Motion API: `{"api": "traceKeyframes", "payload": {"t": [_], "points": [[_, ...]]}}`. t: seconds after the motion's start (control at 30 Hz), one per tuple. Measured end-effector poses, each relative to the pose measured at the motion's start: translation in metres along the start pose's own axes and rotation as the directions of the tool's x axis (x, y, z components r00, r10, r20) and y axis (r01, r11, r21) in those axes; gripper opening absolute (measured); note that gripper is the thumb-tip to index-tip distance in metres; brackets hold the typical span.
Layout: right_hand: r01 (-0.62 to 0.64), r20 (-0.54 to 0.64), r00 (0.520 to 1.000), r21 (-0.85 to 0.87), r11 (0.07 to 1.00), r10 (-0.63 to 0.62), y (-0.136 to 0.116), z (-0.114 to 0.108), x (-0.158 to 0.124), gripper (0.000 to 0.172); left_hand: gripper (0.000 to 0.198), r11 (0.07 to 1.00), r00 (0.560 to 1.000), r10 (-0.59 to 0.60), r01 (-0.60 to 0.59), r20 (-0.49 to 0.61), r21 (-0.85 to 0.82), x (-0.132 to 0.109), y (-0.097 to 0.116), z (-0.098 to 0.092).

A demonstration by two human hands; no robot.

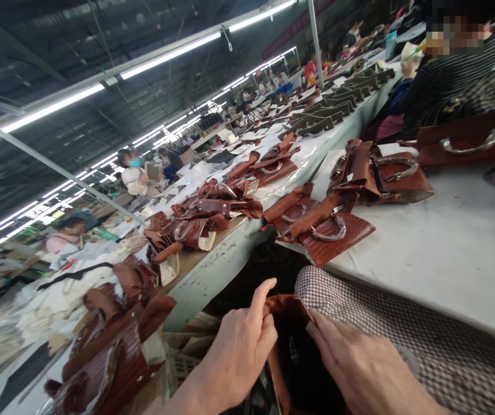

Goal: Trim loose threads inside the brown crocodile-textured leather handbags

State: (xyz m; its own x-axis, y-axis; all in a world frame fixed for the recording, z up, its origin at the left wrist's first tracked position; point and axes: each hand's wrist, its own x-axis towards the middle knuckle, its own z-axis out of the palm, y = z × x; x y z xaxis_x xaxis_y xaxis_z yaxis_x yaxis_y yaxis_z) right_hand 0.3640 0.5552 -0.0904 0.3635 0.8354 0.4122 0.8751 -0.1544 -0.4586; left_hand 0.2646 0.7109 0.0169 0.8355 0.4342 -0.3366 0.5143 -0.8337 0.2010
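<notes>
My left hand (241,346) is at the bottom centre, thumb up and fingers curled on the left edge of a brown leather bag piece (288,346) held low, below the table edge. My right hand (359,366) lies on the right side of the same piece, fingers pressed against it beside checked fabric (403,328) that covers the lap. The inside of the piece is dark and its shape is partly hidden.
Several brown crocodile-pattern bag parts with metal handles lie on the white table (446,242), the nearest (325,227) just ahead. More lie on the long bench (212,271) to the left. A person in a striped top (454,80) sits at far right; other workers sit at left.
</notes>
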Motion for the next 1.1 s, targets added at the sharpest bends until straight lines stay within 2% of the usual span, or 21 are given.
{"api": "traceKeyframes", "payload": {"t": [0.1, 0.2, 0.3, 0.37, 0.43, 0.57, 0.7, 0.8, 0.9, 1.03, 1.1], "points": [[0.015, -0.019, 1.000, -0.021, 1.000, -0.016, 0.002, 0.002, -0.001, 0.032, 0.053, 0.997, 0.997, 0.029, -0.024, 0.072, -0.069, -0.006, -0.005, -0.003], [0.014, 0.008, 1.000, -0.022, 1.000, -0.014, 0.008, 0.007, -0.003, 0.032, 0.051, 0.996, 0.999, 0.004, -0.001, 0.040, -0.091, -0.003, -0.005, -0.005], [0.002, 0.045, 0.999, 0.012, 1.000, -0.002, 0.015, 0.013, -0.005, 0.033, 0.040, 0.999, 0.994, -0.034, 0.030, -0.100, -0.042, 0.008, -0.003, -0.003], [0.005, 0.040, 0.999, 0.020, 1.000, -0.006, 0.019, 0.015, -0.006, 0.033, 0.026, 0.998, 0.978, -0.056, 0.053, -0.203, -0.020, 0.014, -0.003, 0.000], [0.007, 0.018, 1.000, 0.021, 1.000, -0.008, 0.022, 0.016, -0.007, 0.033, 0.019, 0.998, 0.963, -0.059, 0.051, -0.262, -0.038, 0.016, -0.003, 0.003], [-0.018, -0.020, 1.000, 0.036, 0.999, 0.019, 0.026, 0.014, -0.007, 0.032, 0.021, 0.987, 0.937, 0.002, -0.057, -0.348, -0.148, 0.011, -0.004, 0.011], [-0.013, 0.037, 0.999, 0.083, 0.996, 0.010, 0.029, 0.014, -0.008, 0.035, 0.018, 0.971, 0.878, 0.142, -0.213, -0.457, -0.107, 0.007, -0.008, 0.019], [-0.060, 0.105, 0.993, 0.156, 0.986, 0.044, 0.030, 0.008, -0.003, 0.035, 0.022, 0.964, 0.876, 0.158, -0.236, -0.456, -0.120, 0.008, -0.013, 0.022], [-0.196, 0.216, 0.965, 0.235, 0.952, 0.145, 0.027, -0.006, 0.010, 0.033, 0.025, 0.954, 0.899, 0.110, -0.215, -0.424, -0.208, 0.014, -0.012, 0.021], [-0.342, 0.375, 0.897, 0.248, 0.906, 0.236, 0.027, -0.022, 0.035, 0.042, 0.026, 0.929, 0.949, 0.086, -0.187, -0.305, -0.319, 0.026, 0.003, 0.014], [-0.365, 0.379, 0.889, 0.248, 0.897, 0.257, 0.035, -0.024, 0.044, 0.036, 0.028, 0.900, 0.963, 0.107, -0.200, -0.249, -0.388, 0.034, 0.012, 0.010]]}}
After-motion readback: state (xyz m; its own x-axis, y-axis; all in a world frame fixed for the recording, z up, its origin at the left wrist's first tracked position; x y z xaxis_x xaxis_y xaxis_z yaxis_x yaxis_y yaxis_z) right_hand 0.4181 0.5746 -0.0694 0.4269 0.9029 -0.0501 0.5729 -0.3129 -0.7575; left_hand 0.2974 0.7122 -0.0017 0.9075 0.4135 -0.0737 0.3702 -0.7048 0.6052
